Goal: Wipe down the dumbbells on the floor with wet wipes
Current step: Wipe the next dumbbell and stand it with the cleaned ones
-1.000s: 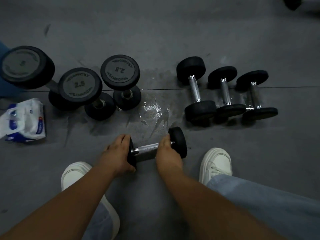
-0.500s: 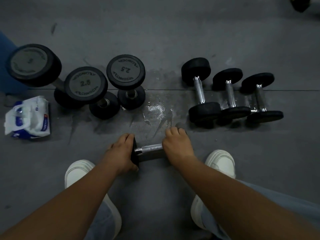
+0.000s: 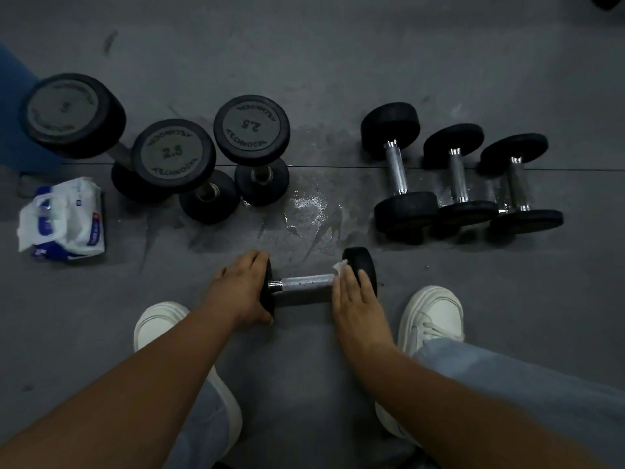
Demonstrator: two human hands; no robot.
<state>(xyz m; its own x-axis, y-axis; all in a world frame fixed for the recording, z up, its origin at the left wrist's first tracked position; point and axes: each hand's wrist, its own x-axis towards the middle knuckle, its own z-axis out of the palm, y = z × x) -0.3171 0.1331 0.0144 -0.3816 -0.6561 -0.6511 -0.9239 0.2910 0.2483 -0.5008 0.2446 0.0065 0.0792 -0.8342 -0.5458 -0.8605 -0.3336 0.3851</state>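
A small black dumbbell point(image 3: 304, 282) with a metal handle lies on the grey floor in front of me. My left hand point(image 3: 241, 287) grips its left weight, fingers curled over the top. My right hand point(image 3: 355, 292) lies with straight fingers against the right weight and the handle's end, pressing a white wet wipe point(image 3: 340, 266) there; only a corner of the wipe shows. Three small dumbbells point(image 3: 455, 179) lie side by side at the right. Three bigger dumbbells point(image 3: 174, 155), two marked 2.5, stand on end at the left.
A white and blue pack of wet wipes point(image 3: 62, 221) lies at the far left. A wet patch point(image 3: 311, 204) shines on the floor between the two groups. My white shoes point(image 3: 429, 316) flank the dumbbell. Something blue point(image 3: 17, 106) stands at the left edge.
My right hand slid right along the handle, from covering the right weight to lying flat against it, and the wipe's corner now shows. The left hand kept its grip.
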